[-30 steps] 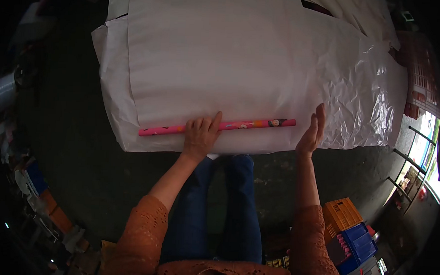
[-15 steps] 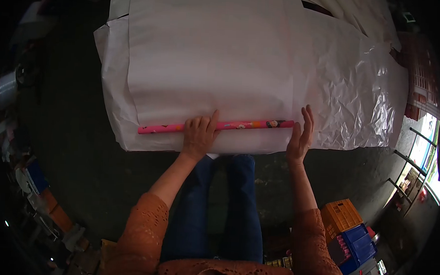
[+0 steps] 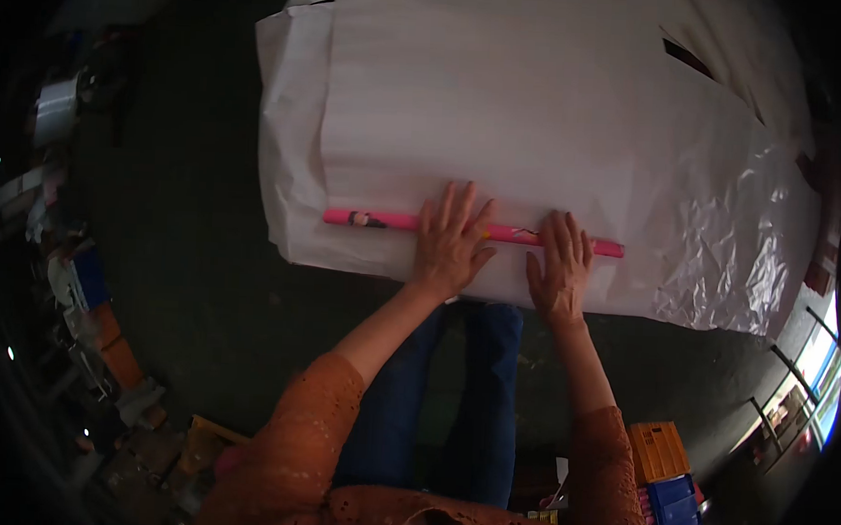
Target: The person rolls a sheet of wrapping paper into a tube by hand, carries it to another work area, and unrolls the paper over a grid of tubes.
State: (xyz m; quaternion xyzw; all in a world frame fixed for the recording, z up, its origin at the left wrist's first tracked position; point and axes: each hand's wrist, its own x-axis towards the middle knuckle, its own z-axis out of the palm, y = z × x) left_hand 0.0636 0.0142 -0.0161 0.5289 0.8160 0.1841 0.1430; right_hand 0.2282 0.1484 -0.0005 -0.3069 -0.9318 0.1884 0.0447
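Note:
A pink printed roll (image 3: 394, 221), long and thin like rolled wrapping paper, lies crosswise near the front edge of a table covered in white sheets (image 3: 475, 87). My left hand (image 3: 447, 245) rests flat across its middle, fingers spread and pointing away from me. Closer to the roll's right end, my right hand (image 3: 563, 269) lies over it with fingers stretched out and thumb apart. Both palms hide parts of the roll. Neither hand is wrapped round it.
Crinkled clear film (image 3: 731, 248) covers the table's right side. Below right stand an orange crate (image 3: 659, 451) and a blue bin (image 3: 674, 513). Several boxes and loose items line the floor at the left, with an orange-brown box (image 3: 115, 343) among them. A bright opening is at far right.
My right hand has come down from beside the roll's end onto the roll. My left hand has flattened with fingers spread, and the roll has turned, showing different print. The view has shifted.

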